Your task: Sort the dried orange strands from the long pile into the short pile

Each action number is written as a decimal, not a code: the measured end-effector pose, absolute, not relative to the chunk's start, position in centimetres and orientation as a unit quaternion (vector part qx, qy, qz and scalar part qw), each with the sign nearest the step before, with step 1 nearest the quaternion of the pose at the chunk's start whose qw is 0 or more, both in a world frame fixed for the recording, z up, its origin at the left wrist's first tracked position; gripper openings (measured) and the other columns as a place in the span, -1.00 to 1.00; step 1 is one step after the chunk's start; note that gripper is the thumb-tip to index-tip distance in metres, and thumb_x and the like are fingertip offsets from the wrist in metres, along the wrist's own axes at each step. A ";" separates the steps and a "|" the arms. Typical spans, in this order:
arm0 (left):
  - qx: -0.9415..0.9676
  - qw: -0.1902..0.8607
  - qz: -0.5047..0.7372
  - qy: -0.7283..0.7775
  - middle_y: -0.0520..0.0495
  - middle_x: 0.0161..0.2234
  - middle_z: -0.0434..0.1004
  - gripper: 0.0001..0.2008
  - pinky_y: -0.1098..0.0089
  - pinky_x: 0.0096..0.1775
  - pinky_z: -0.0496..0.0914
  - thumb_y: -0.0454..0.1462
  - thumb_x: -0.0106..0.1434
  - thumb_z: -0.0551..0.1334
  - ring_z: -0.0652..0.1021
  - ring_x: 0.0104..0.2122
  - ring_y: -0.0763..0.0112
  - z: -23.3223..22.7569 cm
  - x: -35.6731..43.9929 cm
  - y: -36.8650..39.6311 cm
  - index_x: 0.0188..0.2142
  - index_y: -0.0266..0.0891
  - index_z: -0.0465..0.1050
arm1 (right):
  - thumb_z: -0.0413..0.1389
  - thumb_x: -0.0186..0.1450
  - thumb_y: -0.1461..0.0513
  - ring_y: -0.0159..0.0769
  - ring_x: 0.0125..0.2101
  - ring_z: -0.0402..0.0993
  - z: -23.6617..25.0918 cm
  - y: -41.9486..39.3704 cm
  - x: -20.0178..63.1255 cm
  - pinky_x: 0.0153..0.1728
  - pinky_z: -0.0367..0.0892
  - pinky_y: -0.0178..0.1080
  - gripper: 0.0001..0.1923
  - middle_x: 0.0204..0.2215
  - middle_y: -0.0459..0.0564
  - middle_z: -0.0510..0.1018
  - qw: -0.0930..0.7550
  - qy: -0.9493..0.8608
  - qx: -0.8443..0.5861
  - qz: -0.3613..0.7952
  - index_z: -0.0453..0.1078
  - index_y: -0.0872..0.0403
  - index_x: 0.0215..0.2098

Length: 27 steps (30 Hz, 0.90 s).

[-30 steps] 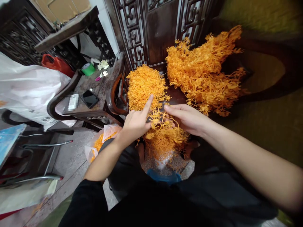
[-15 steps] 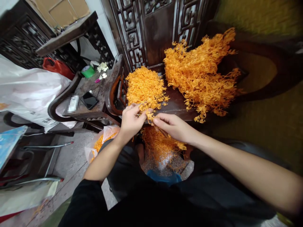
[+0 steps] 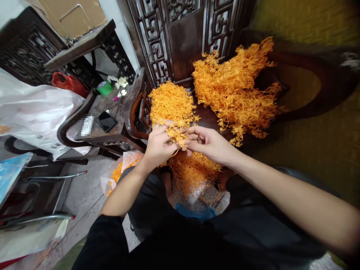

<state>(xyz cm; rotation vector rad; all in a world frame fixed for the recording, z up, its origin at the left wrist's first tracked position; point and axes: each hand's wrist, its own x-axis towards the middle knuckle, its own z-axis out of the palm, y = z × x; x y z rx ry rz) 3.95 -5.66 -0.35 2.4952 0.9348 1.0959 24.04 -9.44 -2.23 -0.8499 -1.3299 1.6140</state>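
Observation:
My left hand [image 3: 159, 144] is closed on a small tangle of orange plastic flower sprigs [image 3: 177, 134], which pokes out between thumb and fingers. Against the same sprigs presses my right hand [image 3: 209, 145], its thumb and fingers pinched together on their near side. Just beyond both hands a heap of short orange pieces [image 3: 172, 101] lies on a dark wooden chair seat [image 3: 206, 114]. To its right is a larger pile of long-stemmed orange sprigs [image 3: 236, 88]. Below my hands, between my knees, more thin orange stems [image 3: 194, 168] lie in a heap.
A black phone [image 3: 106, 120], green tape [image 3: 104, 87] and white flowers [image 3: 121, 82] lie on a side table at left. A white plastic bag [image 3: 36, 108] and a red bag [image 3: 69, 84] are beside it. On the floor stands a bag of orange pieces [image 3: 122, 168].
My right hand has come up and closer to my left, meeting it at the sprigs. The stems that trailed under my right hand no longer show there. The view has shifted slightly.

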 end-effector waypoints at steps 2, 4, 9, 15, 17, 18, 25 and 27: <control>0.880 0.173 0.334 0.290 -0.16 -0.03 0.66 -0.68 0.15 0.13 0.42 -0.04 0.31 0.35 0.59 0.03 0.18 -0.4 3.8 -5.5 -0.08 -0.16 0.65 | 0.41 0.18 0.08 -0.38 -0.45 0.53 -2.2 -9.4 24.2 -0.31 0.47 -0.25 -0.62 -0.39 -0.06 0.59 0.430 -0.515 -0.319 0.669 0.42 0.08 -0.19; 0.889 0.197 0.285 0.299 -0.19 0.07 0.61 -0.63 0.17 0.12 0.43 -0.03 0.36 0.30 0.58 0.06 0.16 -0.4 3.7 -5.6 0.04 -0.15 0.60 | 0.43 0.15 0.08 -0.39 -0.47 0.51 -2.1 -9.4 24.2 -0.35 0.47 -0.27 -0.61 -0.43 -0.09 0.57 0.416 -0.513 -0.321 0.679 0.42 0.09 -0.24; 0.896 0.206 0.182 0.349 -0.18 0.01 0.61 -0.43 0.20 0.04 0.45 0.08 0.31 0.31 0.59 -0.01 0.13 0.4 4.1 -6.6 0.18 -0.16 0.48 | 0.44 0.15 0.12 -0.40 -0.46 0.46 -2.2 -9.6 23.9 -0.37 0.43 -0.29 -0.67 -0.44 -0.10 0.56 0.418 -0.518 -0.337 0.666 0.47 0.09 -0.25; 0.798 0.353 0.249 0.421 0.08 -0.43 0.56 -0.15 0.37 -0.37 0.37 0.01 0.13 0.48 0.47 -0.51 0.42 0.9 4.4 -7.1 0.34 -0.11 0.26 | 0.46 0.09 0.14 -0.39 -0.43 0.50 -2.8 -9.6 23.2 -0.37 0.47 -0.29 -0.64 -0.39 -0.10 0.57 0.478 -0.399 -0.291 0.726 0.45 0.06 -0.27; 0.747 0.416 0.288 0.431 0.13 -0.52 0.50 -0.10 0.41 -0.45 0.31 -0.02 0.13 0.49 0.40 -0.58 0.49 0.8 4.4 -6.8 0.37 -0.13 0.19 | 0.49 0.06 0.14 -0.41 -0.49 0.49 -2.9 -9.5 23.1 -0.42 0.47 -0.29 -0.60 -0.44 -0.12 0.55 0.470 -0.374 -0.278 0.750 0.43 0.07 -0.29; 0.727 0.437 0.298 0.437 0.14 -0.55 0.46 -0.15 0.43 -0.47 0.29 -0.02 0.11 0.50 0.39 -0.59 0.51 0.8 4.4 -6.6 0.32 -0.17 0.26 | 0.49 0.05 0.14 -0.42 -0.51 0.49 -3.0 -9.5 23.0 -0.43 0.47 -0.30 -0.60 -0.45 -0.13 0.56 0.471 -0.375 -0.277 0.749 0.43 0.08 -0.29; 0.683 0.534 0.228 0.443 0.00 -0.52 0.55 -0.65 0.46 -0.48 0.32 -0.04 0.12 0.48 0.47 -0.57 0.52 1.3 3.8 -6.1 -0.29 -0.29 0.62 | 0.49 0.06 0.06 -0.39 -0.55 0.52 -3.0 -8.8 23.9 -0.46 0.45 -0.29 -0.61 -0.53 -0.07 0.60 0.479 -0.463 -0.377 0.643 0.51 0.11 -0.34; 0.678 0.536 0.218 0.454 0.04 -0.60 0.48 -0.69 0.48 -0.53 0.24 -0.06 0.13 0.47 0.40 -0.62 0.55 1.3 3.4 -6.1 -0.33 -0.28 0.63 | 0.46 0.10 0.03 -0.38 -0.57 0.49 -2.7 -8.5 24.7 -0.48 0.43 -0.26 -0.64 -0.56 -0.04 0.59 0.454 -0.501 -0.422 0.604 0.54 0.12 -0.37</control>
